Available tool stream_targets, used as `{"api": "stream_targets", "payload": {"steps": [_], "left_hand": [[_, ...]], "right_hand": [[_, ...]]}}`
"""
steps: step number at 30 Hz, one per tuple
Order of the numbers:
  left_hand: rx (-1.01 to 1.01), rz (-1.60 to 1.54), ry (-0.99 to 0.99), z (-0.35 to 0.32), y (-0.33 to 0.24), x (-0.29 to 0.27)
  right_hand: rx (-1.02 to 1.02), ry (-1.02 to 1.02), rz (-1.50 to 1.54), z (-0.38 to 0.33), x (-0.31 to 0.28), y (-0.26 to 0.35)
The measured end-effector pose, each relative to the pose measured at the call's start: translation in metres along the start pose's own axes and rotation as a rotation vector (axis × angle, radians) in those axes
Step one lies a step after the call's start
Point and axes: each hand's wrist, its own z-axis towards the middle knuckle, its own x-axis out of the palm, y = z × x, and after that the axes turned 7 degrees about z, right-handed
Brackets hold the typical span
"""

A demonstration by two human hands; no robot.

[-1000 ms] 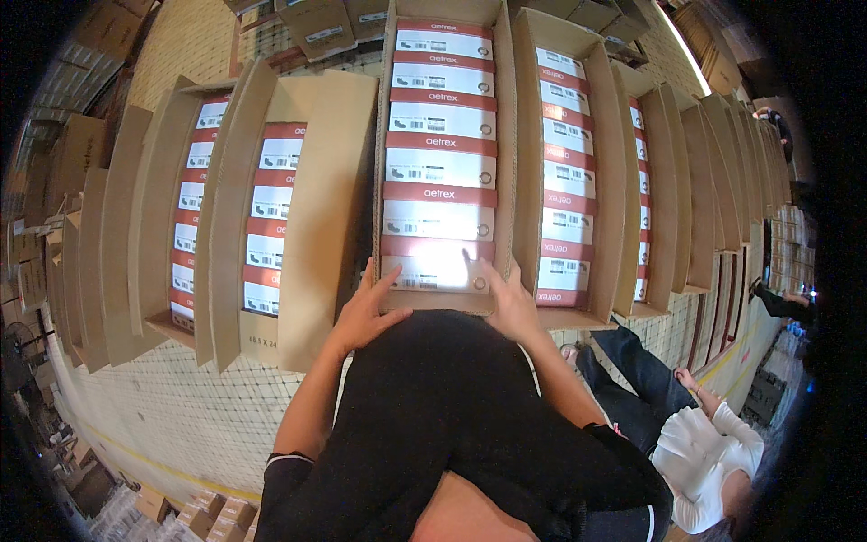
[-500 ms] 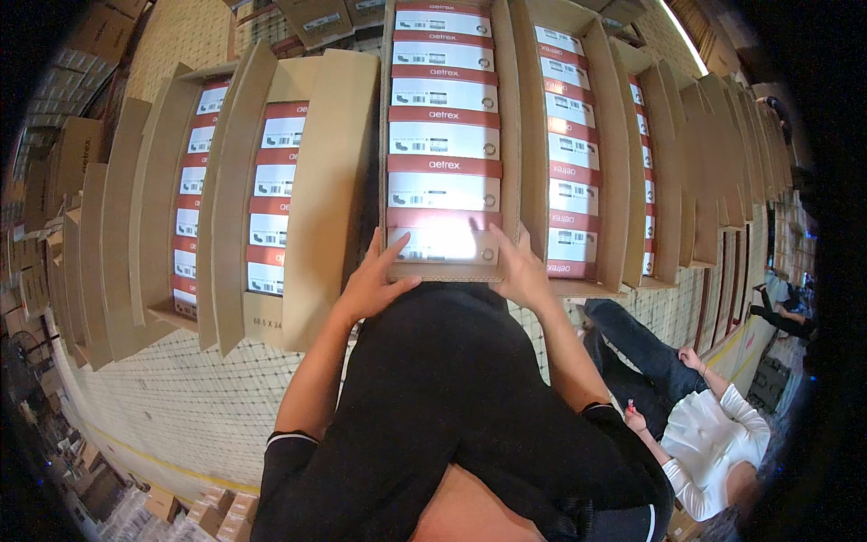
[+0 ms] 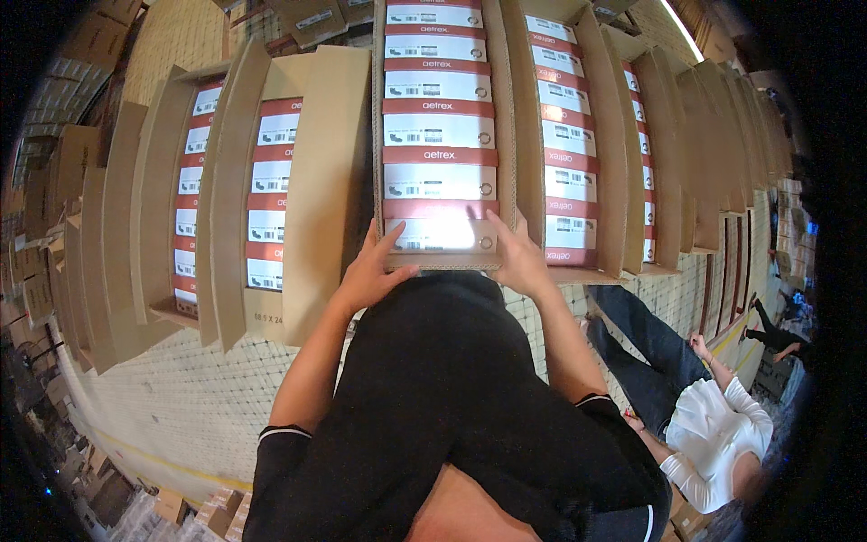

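Two cartons, left [image 3: 330, 163]: open-topped, printed box ends up, probably for reading.
Left hand [image 3: 367, 275]: fingers spread, clasping near-left corner.
Middle carton [image 3: 499, 135]: between neighbours, close to body, likely for control.
Right hand [image 3: 524, 262]: same, near-right corner.

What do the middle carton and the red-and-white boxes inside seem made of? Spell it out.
Carton: probably corrugated cardboard, matte brown; its cut rim looks ridged. Boxes: likely coated paperboard with a slight gloss, judging by bright glare on the nearest; coating uncertain.
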Motion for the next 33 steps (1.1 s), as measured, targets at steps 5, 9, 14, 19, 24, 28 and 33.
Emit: {"api": "stream_targets", "payload": {"steps": [5, 9, 14, 19, 24, 28, 33], "left_hand": [[-0.006, 0.001, 0.031, -0.002, 0.005, 0.004], [0.234, 0.005, -0.045, 0.0, 0.0, -0.001], [0.15, -0.056, -0.097, 0.002, 0.002, 0.009], [0.268, -0.019, -0.127, 0.019, 0.039, 0.021], [0.333, 0.057, -0.166, 0.021, 0.035, 0.026], [0.319, 0.094, -0.194, 0.011, 0.025, 0.022], [0.317, 0.092, -0.1, 0.017, 0.027, 0.018]], "right_hand": [[-0.058, 0.054, 0.001, 0.004, 0.016, -0.017], [-0.275, -0.151, -0.217, 0.012, 0.027, -0.029], [-0.07, -0.067, -0.047, 0.005, 0.03, -0.03], [-0.01, -0.338, 0.044, -0.024, 0.077, -0.032], [0.116, -0.439, -0.001, -0.033, 0.104, -0.039], [0.148, -0.353, -0.085, -0.023, 0.1, -0.042], [0.122, -0.445, -0.039, -0.024, 0.109, -0.045]]}}
